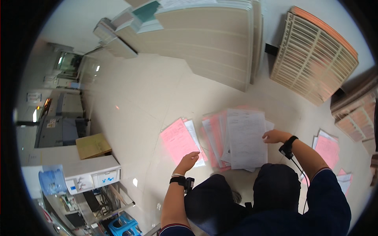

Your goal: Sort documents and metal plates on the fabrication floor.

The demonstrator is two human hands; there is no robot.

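Note:
My left hand point(188, 162) is over the lower edge of a small pile of pink and white sheets point(176, 135) on the floor, fingers loosely stretched and nothing visible in them. To its right lies a larger, fanned stack of pink and white papers point(212, 133), with a printed white sheet point(247, 137) on top. My right hand point(274, 136) is at the right edge of that stack, its fingers curled together on the paper's edge. How many sheets it pinches is hidden. Both wrists carry black strapped devices.
More pink and white papers point(327, 149) lie on the floor at the right. Large flat boards point(212, 43) and a slatted stack point(315, 55) lean at the back. On the left stand a water dispenser point(92, 175), a cardboard box point(93, 146) and a blue stool point(124, 225). My knees point(275, 185) are just below the papers.

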